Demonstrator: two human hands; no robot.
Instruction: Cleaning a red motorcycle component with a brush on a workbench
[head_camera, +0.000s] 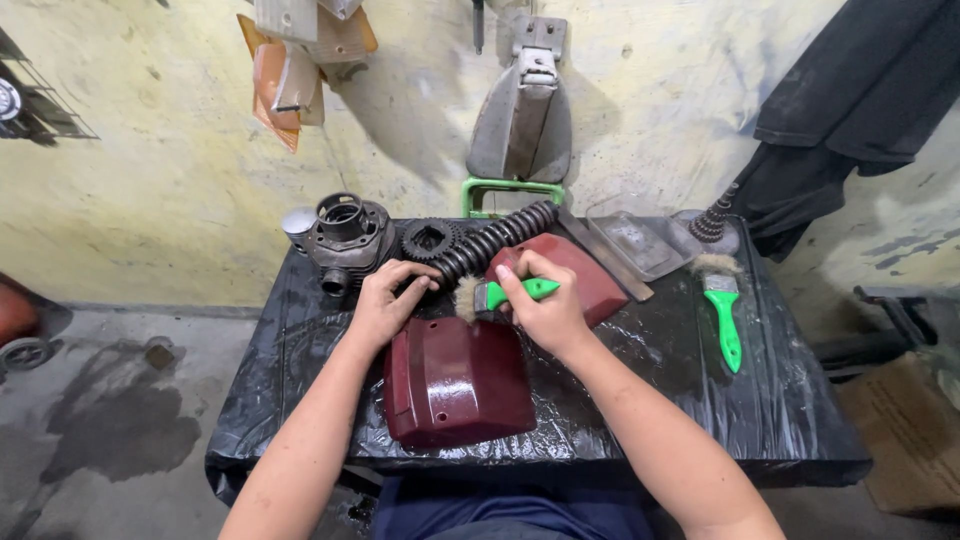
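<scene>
My right hand (548, 310) grips a green-handled paintbrush (500, 295), its bristles pointing left toward a black ribbed rubber boot (492, 240). My left hand (385, 300) rests on the near end of that boot, fingers curled over it. Just below both hands lies a dark red side cover (455, 385). A second dark red cover (590, 275) lies behind my right hand.
A table wrapped in black plastic (780, 400) also bears a grey engine cylinder (345, 240), a black sprocket (430, 238), a clear plastic cover (640, 240), a coil spring (712, 222) and a second green brush (724, 310). A yellowish wall stands behind.
</scene>
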